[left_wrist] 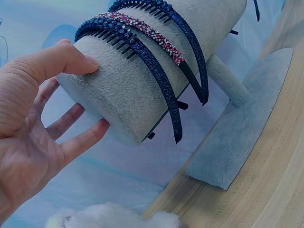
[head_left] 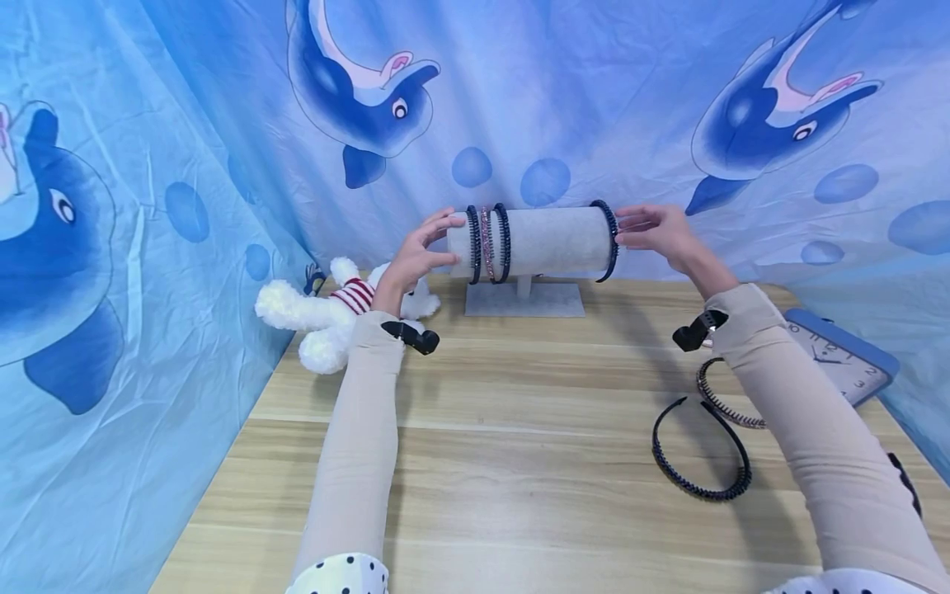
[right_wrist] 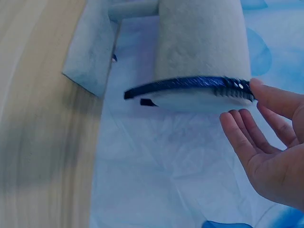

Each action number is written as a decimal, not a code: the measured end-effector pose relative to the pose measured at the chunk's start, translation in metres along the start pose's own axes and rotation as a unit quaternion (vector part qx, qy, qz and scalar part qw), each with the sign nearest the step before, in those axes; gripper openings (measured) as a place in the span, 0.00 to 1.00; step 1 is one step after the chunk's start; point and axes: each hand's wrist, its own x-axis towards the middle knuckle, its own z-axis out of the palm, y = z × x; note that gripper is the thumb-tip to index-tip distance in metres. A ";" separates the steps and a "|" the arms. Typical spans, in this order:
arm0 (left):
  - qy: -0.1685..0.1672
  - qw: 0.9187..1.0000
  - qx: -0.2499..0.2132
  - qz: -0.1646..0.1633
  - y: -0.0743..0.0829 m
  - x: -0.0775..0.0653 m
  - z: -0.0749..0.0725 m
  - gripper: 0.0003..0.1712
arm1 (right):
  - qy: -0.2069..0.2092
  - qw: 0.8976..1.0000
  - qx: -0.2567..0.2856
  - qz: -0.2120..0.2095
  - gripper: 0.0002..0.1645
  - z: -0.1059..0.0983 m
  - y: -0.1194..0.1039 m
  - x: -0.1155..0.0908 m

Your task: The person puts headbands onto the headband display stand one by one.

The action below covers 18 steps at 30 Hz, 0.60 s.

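A grey plush roll stand (head_left: 557, 239) bears two dark blue beaded headbands and a pink-and-silver one (left_wrist: 156, 35) near its left end. Another dark blue headband (right_wrist: 175, 85) sits round its right end. My left hand (head_left: 417, 257) is at the left end, thumb on the plush surface and other fingers spread by the end face. At the opposite end is my right hand (head_left: 656, 235). One of its fingertips touches the beaded part of that headband, while the other fingers reach loosely by the end face, as the right wrist view shows.
On the table's right lie a black headband (head_left: 701, 495) and a brownish beaded one (head_left: 712, 392), partly behind my right sleeve. A blue-framed clock (head_left: 853, 363) is beyond that sleeve. A white plush toy (head_left: 326, 330) lies by my left wrist. Blue dolphin-print cloth (head_left: 579, 99) hangs behind.
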 end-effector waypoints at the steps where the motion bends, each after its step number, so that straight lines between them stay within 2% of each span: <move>1: 0.000 1.000 0.000 0.000 0.000 0.000 0.000 0.36 | -0.005 1.000 -0.022 -0.005 0.33 -0.003 -0.002 0.001; 5: 0.000 1.000 -0.001 -0.001 0.000 0.001 0.000 0.36 | -0.027 0.997 -0.073 -0.008 0.33 -0.010 -0.009 0.006; 12: 0.001 1.000 0.000 -0.001 0.001 0.000 0.001 0.36 | -0.087 0.991 -0.102 -0.015 0.38 -0.016 -0.018 0.017; 18: 0.001 1.000 -0.001 0.002 0.001 -0.001 0.001 0.35 | -0.104 0.986 -0.128 -0.020 0.39 -0.015 -0.022 0.021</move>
